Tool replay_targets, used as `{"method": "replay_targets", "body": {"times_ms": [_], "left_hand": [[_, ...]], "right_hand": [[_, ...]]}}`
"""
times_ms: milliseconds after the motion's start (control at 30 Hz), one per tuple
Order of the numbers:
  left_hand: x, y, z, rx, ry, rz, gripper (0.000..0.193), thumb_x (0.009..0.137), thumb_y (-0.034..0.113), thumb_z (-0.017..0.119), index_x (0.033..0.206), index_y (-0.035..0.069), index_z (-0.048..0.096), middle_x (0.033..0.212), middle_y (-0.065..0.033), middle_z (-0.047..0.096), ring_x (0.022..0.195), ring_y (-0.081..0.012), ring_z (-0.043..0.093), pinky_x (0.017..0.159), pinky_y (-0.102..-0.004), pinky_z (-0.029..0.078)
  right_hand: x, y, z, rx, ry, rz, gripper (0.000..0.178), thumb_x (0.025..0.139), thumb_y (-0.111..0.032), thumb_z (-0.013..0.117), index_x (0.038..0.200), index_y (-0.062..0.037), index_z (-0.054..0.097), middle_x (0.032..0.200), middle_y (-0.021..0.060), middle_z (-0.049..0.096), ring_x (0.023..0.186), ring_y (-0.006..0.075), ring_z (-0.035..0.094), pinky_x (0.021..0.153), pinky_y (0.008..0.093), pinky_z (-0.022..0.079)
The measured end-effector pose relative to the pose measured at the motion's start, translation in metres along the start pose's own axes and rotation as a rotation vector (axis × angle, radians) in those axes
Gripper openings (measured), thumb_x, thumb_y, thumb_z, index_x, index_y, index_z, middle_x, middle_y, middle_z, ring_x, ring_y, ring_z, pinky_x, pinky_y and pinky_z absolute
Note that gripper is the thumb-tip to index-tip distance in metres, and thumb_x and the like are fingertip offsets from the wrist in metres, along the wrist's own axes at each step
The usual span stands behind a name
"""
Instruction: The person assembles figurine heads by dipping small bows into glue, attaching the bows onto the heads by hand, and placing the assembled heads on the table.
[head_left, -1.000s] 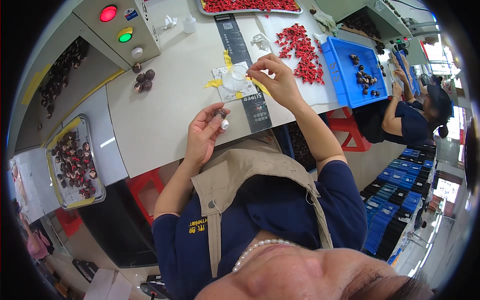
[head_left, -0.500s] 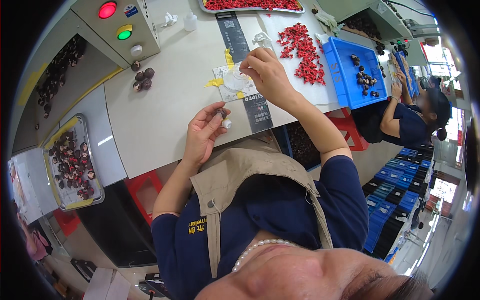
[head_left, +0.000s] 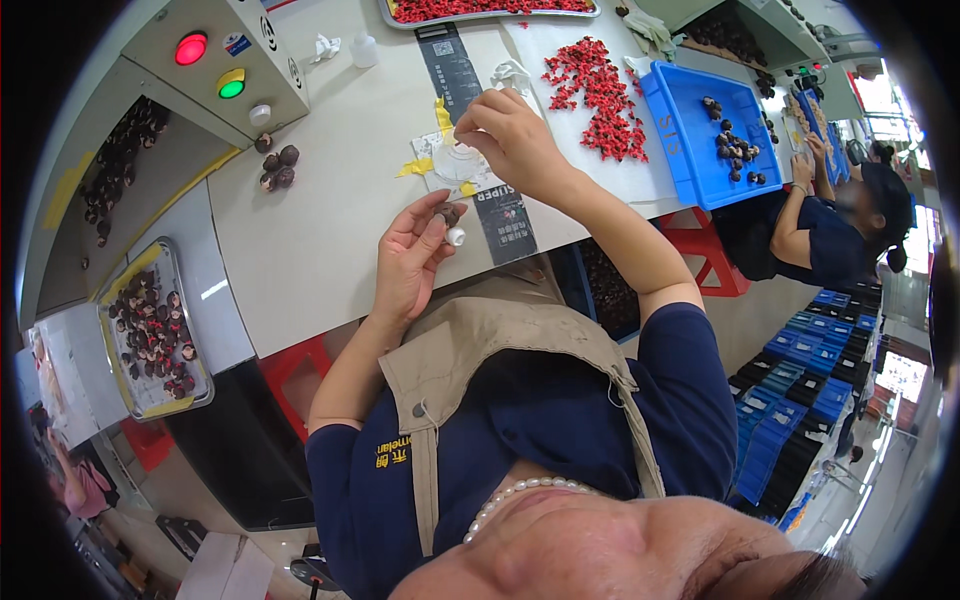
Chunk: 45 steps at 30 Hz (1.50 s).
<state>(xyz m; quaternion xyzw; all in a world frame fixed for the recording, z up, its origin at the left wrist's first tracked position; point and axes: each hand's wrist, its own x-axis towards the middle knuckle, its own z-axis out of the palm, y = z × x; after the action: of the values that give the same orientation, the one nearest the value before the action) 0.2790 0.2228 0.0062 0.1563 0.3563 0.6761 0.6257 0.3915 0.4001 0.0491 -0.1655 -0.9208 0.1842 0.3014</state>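
Observation:
Above the near edge of the table, my left hand (head_left: 408, 262) is closed on a small dark brown round piece (head_left: 449, 213) between thumb and fingers. A small white part (head_left: 456, 237) sticks out just below it; whether the two are joined I cannot tell. My right hand (head_left: 515, 140) hovers over a clear round dish (head_left: 458, 168), thumb and fingertips pinched together at its rim. Whatever is in that pinch is too small to make out. The dish sits on a light square pad (head_left: 430, 182) held down with yellow tape.
Red-and-black small pieces (head_left: 610, 120) lie heaped on white paper to the right, beside a blue bin (head_left: 680, 165) of brown balls. Brown balls (head_left: 285, 178) cluster at left, near a machine box (head_left: 200, 75). A squeeze bottle (head_left: 364, 50) stands far back. A co-worker (head_left: 835, 235) sits at right.
My left hand has turned slightly, showing more of the brown piece. My right hand stays pinched over the dish. The whole view has shifted a little.

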Motion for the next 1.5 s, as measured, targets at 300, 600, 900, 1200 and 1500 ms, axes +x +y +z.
{"method": "replay_targets", "body": {"times_ms": [300,600,900,1200,1500], "left_hand": [[0.006,-0.01,0.015,0.048,0.086,0.105,0.037,0.086,0.003,0.062,0.122,0.003,0.052,0.113,-0.0064,0.06,0.097,-0.0085,0.058,0.078,-0.0224,0.051],[0.006,-0.015,0.016,0.084,0.085,0.138,0.036,0.085,0.003,0.063,0.119,0.0,0.054,0.112,-0.0078,0.059,0.096,-0.0101,0.058,0.075,-0.0234,0.053],[0.007,-0.022,0.004,0.192,0.093,0.18,0.034,0.084,0.002,0.064,0.117,-0.003,0.056,0.11,-0.0101,0.06,0.097,-0.0118,0.058,0.073,-0.0247,0.054],[0.008,-0.023,0.002,0.209,0.111,0.2,0.031,0.084,0.001,0.063,0.114,-0.004,0.056,0.106,-0.0118,0.061,0.094,-0.0135,0.06,0.073,-0.0249,0.054],[0.007,-0.028,-0.001,0.235,0.122,0.24,0.029,0.084,-0.003,0.062,0.112,-0.007,0.057,0.103,-0.0134,0.062,0.088,-0.015,0.061,0.072,-0.0267,0.056]], "right_hand": [[-0.031,-0.034,-0.02,0.577,-0.044,0.428,0.007,0.084,-0.012,0.064,0.083,-0.0055,0.062,0.08,0.0002,0.057,0.074,0.0082,0.049,0.065,0.0235,0.036],[-0.04,-0.044,-0.015,0.635,-0.111,0.467,0.007,0.083,-0.01,0.064,0.085,-0.0039,0.061,0.082,0.0016,0.057,0.074,0.0102,0.051,0.066,0.0242,0.037],[-0.048,-0.043,0.003,0.66,-0.143,0.57,0.007,0.085,-0.009,0.064,0.086,-0.003,0.062,0.082,0.0004,0.059,0.072,0.0069,0.051,0.063,0.0227,0.04],[-0.043,-0.047,-0.002,0.669,-0.16,0.657,0.01,0.086,-0.011,0.063,0.09,-0.0014,0.062,0.074,-0.0013,0.059,0.064,0.0035,0.049,0.056,0.0199,0.04],[-0.052,-0.048,0.018,0.419,-0.018,0.368,0.004,0.085,-0.003,0.058,0.085,-0.001,0.054,0.073,0.0052,0.054,0.064,0.011,0.047,0.058,0.0245,0.04]]}}
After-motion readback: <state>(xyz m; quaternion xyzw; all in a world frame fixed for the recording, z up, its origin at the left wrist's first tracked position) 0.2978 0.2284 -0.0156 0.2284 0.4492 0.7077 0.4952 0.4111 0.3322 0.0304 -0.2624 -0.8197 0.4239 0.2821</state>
